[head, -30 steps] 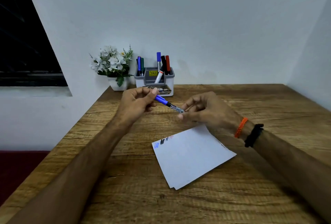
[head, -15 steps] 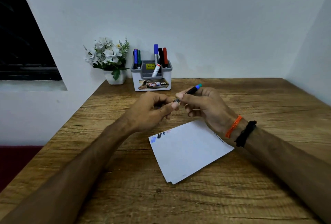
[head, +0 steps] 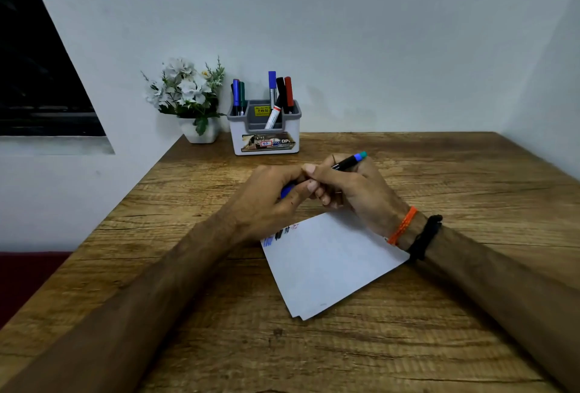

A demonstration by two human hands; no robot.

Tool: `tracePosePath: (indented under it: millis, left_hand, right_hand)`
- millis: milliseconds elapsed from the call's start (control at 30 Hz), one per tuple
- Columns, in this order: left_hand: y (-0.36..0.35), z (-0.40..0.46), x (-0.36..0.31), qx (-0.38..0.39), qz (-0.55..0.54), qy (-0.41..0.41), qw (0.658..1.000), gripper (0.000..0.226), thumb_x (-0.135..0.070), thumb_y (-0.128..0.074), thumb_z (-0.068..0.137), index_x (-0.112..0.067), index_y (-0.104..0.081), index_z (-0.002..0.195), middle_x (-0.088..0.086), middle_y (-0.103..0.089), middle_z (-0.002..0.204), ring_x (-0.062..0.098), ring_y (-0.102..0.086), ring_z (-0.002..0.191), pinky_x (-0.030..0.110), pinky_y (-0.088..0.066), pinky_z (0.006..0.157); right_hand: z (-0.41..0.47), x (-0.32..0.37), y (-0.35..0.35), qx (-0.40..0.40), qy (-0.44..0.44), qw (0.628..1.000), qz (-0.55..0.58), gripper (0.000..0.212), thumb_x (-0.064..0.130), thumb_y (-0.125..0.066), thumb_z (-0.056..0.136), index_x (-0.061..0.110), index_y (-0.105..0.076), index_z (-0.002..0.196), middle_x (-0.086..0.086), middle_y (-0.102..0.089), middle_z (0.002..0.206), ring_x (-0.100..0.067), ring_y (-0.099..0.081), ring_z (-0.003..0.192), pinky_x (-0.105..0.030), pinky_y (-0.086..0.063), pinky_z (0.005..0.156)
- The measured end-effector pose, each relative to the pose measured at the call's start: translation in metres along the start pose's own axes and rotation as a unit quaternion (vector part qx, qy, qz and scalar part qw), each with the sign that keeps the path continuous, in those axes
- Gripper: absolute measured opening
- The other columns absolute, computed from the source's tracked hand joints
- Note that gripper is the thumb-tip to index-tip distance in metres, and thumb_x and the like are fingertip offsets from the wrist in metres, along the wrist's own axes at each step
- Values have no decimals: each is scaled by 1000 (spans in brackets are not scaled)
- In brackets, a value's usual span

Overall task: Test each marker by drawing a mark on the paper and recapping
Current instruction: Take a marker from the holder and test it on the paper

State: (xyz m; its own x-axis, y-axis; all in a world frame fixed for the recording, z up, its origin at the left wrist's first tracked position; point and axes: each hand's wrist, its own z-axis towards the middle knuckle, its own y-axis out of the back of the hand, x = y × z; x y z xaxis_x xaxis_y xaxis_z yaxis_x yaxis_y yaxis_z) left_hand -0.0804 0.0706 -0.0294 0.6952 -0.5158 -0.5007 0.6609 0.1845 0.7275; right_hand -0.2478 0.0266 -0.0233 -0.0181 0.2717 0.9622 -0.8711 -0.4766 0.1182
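Both hands meet above the far corner of the white paper (head: 326,267), which lies on the wooden table (head: 439,345) and bears blue, black and red marks at its top left corner. My right hand (head: 348,188) grips a slim black marker (head: 346,162) whose blue and teal end points up to the right. My left hand (head: 270,201) is curled round a blue cap (head: 287,190), of which only a small part shows. The marker's tip is hidden between the fingers.
A white and grey holder (head: 265,135) with several markers stands at the back of the table by the wall. A small white pot of white flowers (head: 191,100) sits to its left. The table's left edge runs diagonally near my left forearm.
The marker has turned round in my right hand, its rear end now pointing up right. The blue cap went into my left hand. Both hands dropped closer to the paper and pressed together.
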Motion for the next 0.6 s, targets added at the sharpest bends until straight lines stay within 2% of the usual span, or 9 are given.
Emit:
tracePosePath:
  millis: [133,267,333,467,533,600]
  left_hand:
    - [0,-1,-1,-17,-20,-5,1000,17,-23,-51,96,-28,-64,86,-20,-63,75,-2,-59,69,8,-40,61]
    - [0,0,-2,-34,-24,-12,999,18,-27,-50,95,-28,-66,86,-10,-68,77,11,-63,72,32,-51,62]
    - [0,1,-1,-38,-25,-17,999,18,-27,-50,95,-26,-66,87,-7,-68,78,14,-64,73,37,-53,64]
    - [2,1,-2,-43,-31,-19,998,16,-31,-52,96,-31,-67,90,-16,-67,80,6,-63,75,24,-47,65]
    - [2,1,-1,-41,-35,-5,999,17,-42,-51,95,-35,-67,92,-16,-68,80,8,-63,73,26,-48,64]
    - [3,1,1,-26,-44,40,998,34,-64,-51,86,-37,-66,100,-6,-71,85,13,-64,71,35,-54,66]
  right_hand:
    - [2,-1,0,8,-2,1000,28,26,21,-68,90,14,-64,65,-6,-61,61,-15,-53,53,-23,-39,49]
    - [2,0,0,21,5,999,46,27,22,-68,89,18,-67,63,-7,-62,63,-15,-53,53,-23,-41,51]
    - [2,2,1,20,8,999,49,27,22,-68,89,18,-67,62,-9,-62,64,-15,-53,53,-26,-40,53]
    - [1,6,3,11,17,998,56,28,19,-68,89,17,-68,61,-10,-62,65,-13,-51,51,-26,-40,54]
    - [0,7,2,4,34,998,47,28,18,-68,89,18,-68,61,-9,-63,64,-14,-51,51,-27,-38,54]
    - [-2,7,2,-17,48,998,33,20,23,-74,83,17,-67,65,-5,-60,59,-14,-50,50,-26,-38,51]
